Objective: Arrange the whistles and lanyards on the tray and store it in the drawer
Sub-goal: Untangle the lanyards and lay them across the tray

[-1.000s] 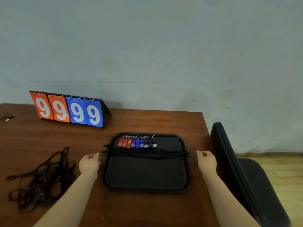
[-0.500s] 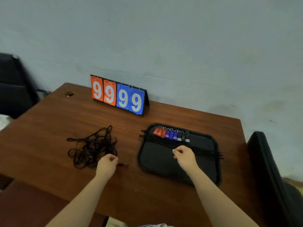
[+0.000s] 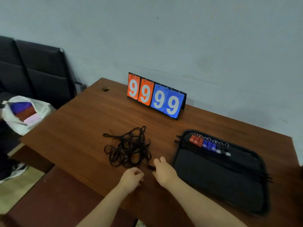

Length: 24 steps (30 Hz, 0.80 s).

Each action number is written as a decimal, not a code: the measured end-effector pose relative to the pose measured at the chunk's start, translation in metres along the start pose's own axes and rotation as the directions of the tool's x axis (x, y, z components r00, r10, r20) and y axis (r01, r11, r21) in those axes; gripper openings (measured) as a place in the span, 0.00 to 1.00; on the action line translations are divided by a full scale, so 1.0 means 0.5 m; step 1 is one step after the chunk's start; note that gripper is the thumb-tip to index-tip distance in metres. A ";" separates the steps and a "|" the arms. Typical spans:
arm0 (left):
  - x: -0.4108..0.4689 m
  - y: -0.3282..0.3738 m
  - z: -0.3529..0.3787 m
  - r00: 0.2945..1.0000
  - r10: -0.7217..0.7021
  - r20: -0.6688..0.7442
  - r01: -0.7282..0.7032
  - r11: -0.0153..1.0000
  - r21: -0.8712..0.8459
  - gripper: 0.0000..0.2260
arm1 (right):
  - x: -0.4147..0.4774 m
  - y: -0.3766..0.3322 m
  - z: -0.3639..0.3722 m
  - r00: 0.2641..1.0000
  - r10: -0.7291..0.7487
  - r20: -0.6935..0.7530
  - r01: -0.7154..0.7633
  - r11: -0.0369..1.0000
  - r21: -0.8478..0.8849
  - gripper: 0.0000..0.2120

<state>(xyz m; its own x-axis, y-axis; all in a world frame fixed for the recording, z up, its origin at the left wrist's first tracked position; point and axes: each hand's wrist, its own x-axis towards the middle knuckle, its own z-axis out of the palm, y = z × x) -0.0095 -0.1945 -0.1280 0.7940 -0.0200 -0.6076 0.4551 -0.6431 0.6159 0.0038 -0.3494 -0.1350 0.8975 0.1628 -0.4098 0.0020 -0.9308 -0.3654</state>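
A brown wooden table (image 3: 91, 128) carries everything here. Near its middle lies a loose tangle of black lanyards (image 3: 129, 148), heaped in loops on the bare wood. The left hand (image 3: 132, 178) rests on the table close to the front edge, just in front of the tangle, its fingers curled in toward the palm; I cannot tell whether it holds a cord. The right hand (image 3: 164, 172) sits just beside it, at the near right end of the tangle, fingers bent and touching or pinching a strand there; the exact grip is too small to make out. The two hands are close together but not touching. To the right, toward the table's right edge, is a black tray (image 3: 221, 182) with a raised rim. Along the tray's far side a row of whistles (image 3: 209, 145) lies side by side, red ones at the left, blue in the middle, dark and pale ones at the right, each with a small metal ring. Just in front of that row a bundle of straightened lanyards (image 3: 188, 145) stretches across the tray, its ends passing over the rim. At the table's back edge a flip scoreboard (image 3: 155, 97) stands against the wall, showing four nines, two orange and two blue. Off the table's left edge a white bag (image 3: 24, 112) lies open in front of dark seats (image 3: 37, 71).
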 end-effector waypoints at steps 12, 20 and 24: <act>0.040 0.065 -0.006 0.962 -0.046 0.269 0.247 0.565 -0.787 0.19 | -0.049 -0.011 -0.044 0.988 -0.154 0.025 0.125 0.872 0.473 0.07; 0.049 0.194 -0.111 0.997 -0.019 0.077 0.079 0.372 -0.925 0.07 | -0.139 0.110 -0.161 0.957 0.215 -0.194 -0.006 0.686 0.727 0.11; 0.053 0.223 -0.155 0.998 -0.064 0.010 0.034 0.389 -0.921 0.07 | -0.186 0.197 -0.206 0.843 0.427 -0.327 0.046 0.550 0.834 0.13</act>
<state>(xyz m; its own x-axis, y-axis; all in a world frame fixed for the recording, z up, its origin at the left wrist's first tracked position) 0.0935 -0.2071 -0.0365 0.7593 0.0130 -0.6507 0.5753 0.4539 0.6804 -0.0342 -0.4900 -0.0468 0.9019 -0.3672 -0.2277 -0.3257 -0.2317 -0.9166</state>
